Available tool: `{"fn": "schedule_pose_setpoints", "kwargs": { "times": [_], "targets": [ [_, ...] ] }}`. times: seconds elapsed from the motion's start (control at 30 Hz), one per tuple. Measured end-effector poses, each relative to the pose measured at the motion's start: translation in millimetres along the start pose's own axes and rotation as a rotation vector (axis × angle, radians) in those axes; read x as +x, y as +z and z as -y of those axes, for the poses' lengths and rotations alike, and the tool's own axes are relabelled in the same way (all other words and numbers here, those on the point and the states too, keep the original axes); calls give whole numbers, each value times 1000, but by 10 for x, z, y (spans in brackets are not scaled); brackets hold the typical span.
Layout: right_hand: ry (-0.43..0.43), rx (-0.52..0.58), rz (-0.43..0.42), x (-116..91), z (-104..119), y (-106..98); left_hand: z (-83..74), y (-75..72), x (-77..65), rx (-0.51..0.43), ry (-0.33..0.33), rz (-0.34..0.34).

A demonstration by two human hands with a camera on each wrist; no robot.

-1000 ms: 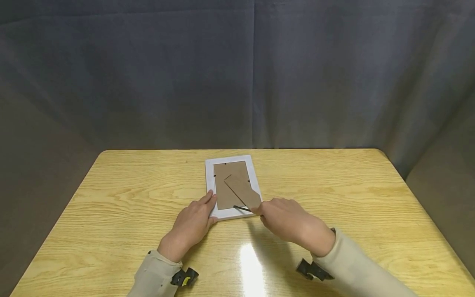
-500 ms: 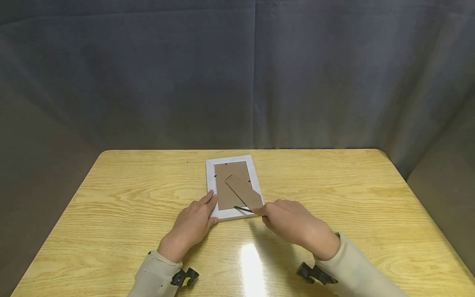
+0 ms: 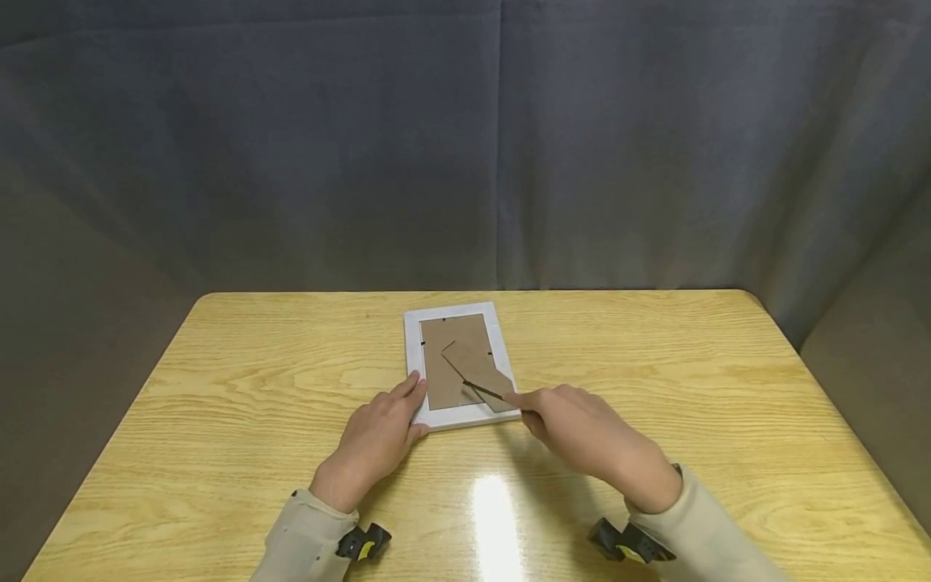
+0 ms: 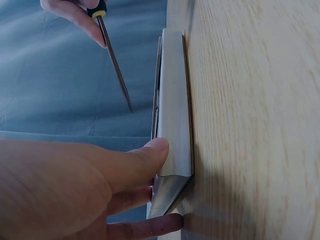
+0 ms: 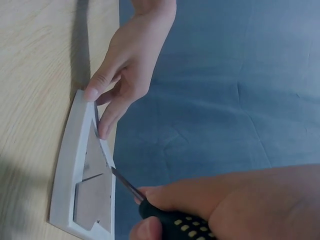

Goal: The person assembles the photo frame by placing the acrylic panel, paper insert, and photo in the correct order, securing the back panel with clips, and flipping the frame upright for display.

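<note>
A white picture frame (image 3: 412,347) lies face down, its brown backboard (image 3: 441,380) and fold-out stand (image 3: 482,365) facing up. My left hand (image 3: 374,440) holds the frame's near left corner, thumb at the near edge and fingers along the left side. My right hand (image 3: 592,432) grips a screwdriver (image 3: 485,391) with a dark, yellow-dotted handle (image 5: 180,227). Its thin shaft (image 4: 116,67) slants down over the stand. In the left wrist view the tip hangs apart from the frame. Most of the handle is hidden by the right hand in the head view.
Small dark tabs (image 3: 444,320) stand at the backboard's edges. The wooden table (image 3: 276,372) stretches around the frame, with its back edge just beyond it. Dark curtains (image 3: 364,145) hang behind and at the sides. Each wrist carries a black camera (image 3: 364,541).
The screwdriver tip has lifted from the backboard's near edge and shifted away from me, over the stand. My right hand has drawn slightly right. My left hand and the frame have stayed nearly still.
</note>
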State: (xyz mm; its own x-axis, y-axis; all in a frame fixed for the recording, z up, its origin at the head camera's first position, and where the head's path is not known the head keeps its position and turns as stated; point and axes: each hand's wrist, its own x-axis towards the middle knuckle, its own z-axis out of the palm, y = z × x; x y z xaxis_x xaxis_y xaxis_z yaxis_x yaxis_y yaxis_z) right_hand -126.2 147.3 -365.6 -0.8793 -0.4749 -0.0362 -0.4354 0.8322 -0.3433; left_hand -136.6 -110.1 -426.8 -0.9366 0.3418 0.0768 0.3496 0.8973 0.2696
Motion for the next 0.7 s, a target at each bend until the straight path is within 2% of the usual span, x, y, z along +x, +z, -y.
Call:
{"fn": "schedule_pose_setpoints", "kwargs": {
  "times": [0.37,0.7],
  "targets": [
    [19,24,-139,52,-101,49,5,2,3,-3,-6,5],
    [23,-29,-231,78,-254,94,2,2,6,4,-13,13]
  ]
}}
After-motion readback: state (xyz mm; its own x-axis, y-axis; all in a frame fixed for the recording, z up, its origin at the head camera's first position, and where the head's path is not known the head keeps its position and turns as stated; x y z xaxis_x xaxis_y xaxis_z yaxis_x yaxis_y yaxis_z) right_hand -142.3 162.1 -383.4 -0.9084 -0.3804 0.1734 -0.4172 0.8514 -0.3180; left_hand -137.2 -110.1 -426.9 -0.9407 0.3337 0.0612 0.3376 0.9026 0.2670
